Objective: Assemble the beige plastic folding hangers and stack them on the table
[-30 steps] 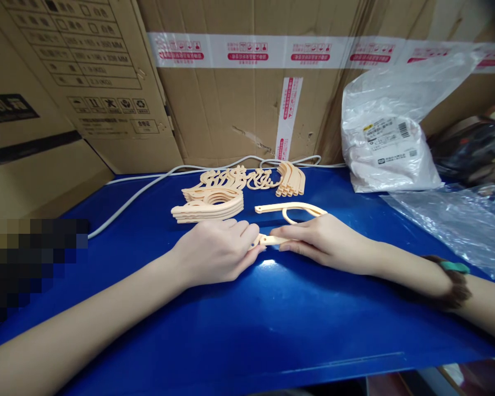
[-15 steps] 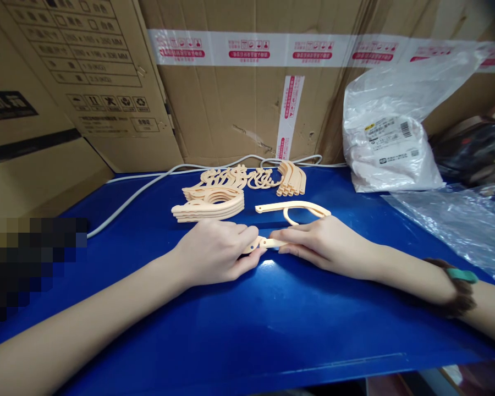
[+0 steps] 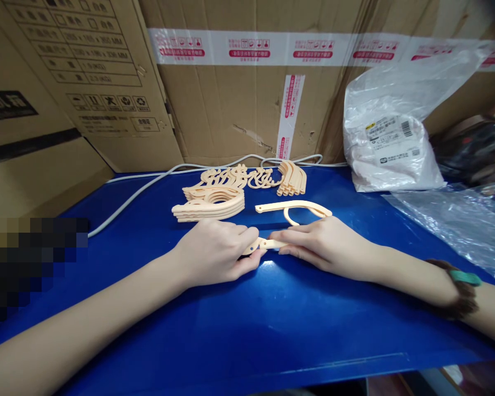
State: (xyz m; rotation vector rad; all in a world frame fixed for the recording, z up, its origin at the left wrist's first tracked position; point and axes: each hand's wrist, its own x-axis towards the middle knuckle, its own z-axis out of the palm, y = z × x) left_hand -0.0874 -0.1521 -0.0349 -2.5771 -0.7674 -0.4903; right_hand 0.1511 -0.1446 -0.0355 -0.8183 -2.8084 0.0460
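Low over the table's middle, my left hand (image 3: 218, 250) is closed, pinching one end of a beige plastic folding hanger (image 3: 252, 247). My right hand (image 3: 334, 245) grips the straight arm piece (image 3: 275, 243) on the other side, fingers and thumb pressed together. The two pieces meet end to end between my hands, with small holes showing near the joint; most of both is hidden by my fingers. Just beyond my right hand lies another hanger arm (image 3: 291, 206) with a curved part under it. A stack of folded hangers (image 3: 214, 212) rests beyond my left hand.
Loose hanger hooks (image 3: 226, 177) and a bundle of curved arms (image 3: 292, 179) lie at the back of the blue table (image 3: 247, 330). A white cable (image 3: 136, 203) runs behind them. Cardboard boxes (image 3: 231, 110) wall the back; a white plastic bag (image 3: 390, 148) stands at right.
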